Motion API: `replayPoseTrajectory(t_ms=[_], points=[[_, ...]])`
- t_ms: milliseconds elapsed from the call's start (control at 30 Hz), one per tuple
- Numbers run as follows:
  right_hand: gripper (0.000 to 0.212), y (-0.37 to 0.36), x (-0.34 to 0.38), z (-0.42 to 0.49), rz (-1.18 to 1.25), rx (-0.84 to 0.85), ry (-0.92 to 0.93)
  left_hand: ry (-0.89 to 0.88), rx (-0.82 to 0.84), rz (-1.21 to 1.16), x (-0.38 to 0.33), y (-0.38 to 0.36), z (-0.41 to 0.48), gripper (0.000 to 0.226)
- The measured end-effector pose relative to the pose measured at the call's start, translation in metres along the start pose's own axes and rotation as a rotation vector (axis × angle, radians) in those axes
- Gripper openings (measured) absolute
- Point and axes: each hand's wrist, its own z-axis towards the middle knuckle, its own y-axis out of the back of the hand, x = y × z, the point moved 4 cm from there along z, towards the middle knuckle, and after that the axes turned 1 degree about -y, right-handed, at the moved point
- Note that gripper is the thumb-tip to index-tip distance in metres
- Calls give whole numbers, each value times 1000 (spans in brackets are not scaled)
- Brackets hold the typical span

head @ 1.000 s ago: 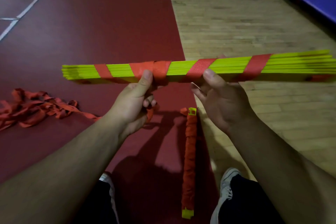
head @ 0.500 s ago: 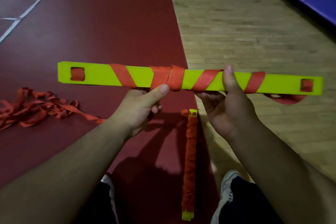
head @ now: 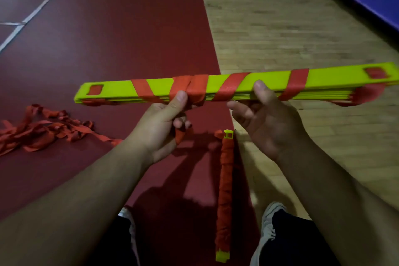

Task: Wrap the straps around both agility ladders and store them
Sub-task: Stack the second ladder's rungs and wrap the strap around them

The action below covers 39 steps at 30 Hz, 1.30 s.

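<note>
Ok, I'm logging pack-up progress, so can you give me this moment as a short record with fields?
held ladder: yellow stack, partly strap-wrapped, roughly level above the floor
left hand: grips it near the middle, thumb on wraps
right hand: grips it right of middle
second ladder: fully wrapped, lying on floor
loose strap: heaped on floor, left

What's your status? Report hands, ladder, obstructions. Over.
Left hand and right hand grip held ladder, thumbs on top. Strap partly wound, remainder heaped left. Second ladder wrapped, lying by feet. Nothing in the way.
</note>
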Motion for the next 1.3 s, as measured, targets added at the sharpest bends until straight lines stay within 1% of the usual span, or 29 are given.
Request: replayPoseTrajectory(t_ms=[67, 100, 133, 167, 233, 267, 367, 433, 500, 567, 667, 733, 800, 867, 900, 933, 967, 1000, 1033, 1067, 1133, 1167, 1233, 1300], points=[[75, 2, 3, 4, -133, 145, 82, 71, 14, -87, 2, -1, 0, 39], [81, 4, 3, 5, -211, 180, 122, 102, 13, -86, 4, 0, -1, 44], [81, 3, 3, 5, -258, 192, 154, 129, 14, -76, 6, -1, -2, 47], [78, 4, 1, 6, -256, 181, 172, 141, 17, -59, 7, -1, -2, 48], [74, 3, 1, 5, -168, 129, 187, 133, 12, 1, 6, -2, -4, 49], [65, 2, 3, 4, -136, 92, 194, 118, 14, 50, 4, -2, -5, 49], [28, 3, 7, 3, -33, -47, 159, 52, 32, 200, 2, 1, -6, 45], [16, 6, 6, 4, 34, -130, 106, 17, 41, 246, 2, 2, -5, 43], [20, 8, 5, 2, 84, -208, 70, -13, 53, 318, 2, 1, -4, 49], [25, 8, 2, -1, 76, -292, 20, -12, 55, 346, 2, 1, -4, 56], [29, 7, -4, -5, 76, -376, -75, -18, 6, 294, 2, 2, -3, 40], [29, 5, -7, -7, 115, -390, -120, -81, -14, 283, -1, 0, -4, 35], [31, 4, -10, -8, 151, -347, -122, -113, -33, 293, -2, -2, -6, 36], [44, -1, -8, -5, 156, -163, -66, -79, -60, 250, -2, 0, -6, 38], [54, -2, -7, -2, 118, -49, -34, -58, -68, 192, -1, 1, -5, 38], [56, -4, -6, 0, 65, 41, -11, -34, -77, 129, -1, 2, -3, 38], [49, -4, -6, 2, 4, 92, 16, -15, -82, 75, -1, 3, -2, 39], [36, -5, -6, 3, -50, 102, 33, 4, -82, 45, -2, 4, 0, 39], [28, -4, -6, 3, -75, 79, 50, 18, -77, 36, -2, 5, 0, 39], [27, -4, -6, 3, -58, 49, 59, 25, -70, 44, -2, 4, 0, 38], [35, -2, -7, 4, 44, -28, 54, 20, -52, 104, 0, 3, -1, 36], [35, -1, -7, 5, 82, -84, 37, 14, -43, 161, 0, 3, -2, 36], [27, 3, -5, 6, 123, -214, -12, -2, -5, 307, 2, -1, -5, 36], [27, 8, -5, 6, 116, -346, -64, -21, 38, 409, 1, -6, -7, 30]])
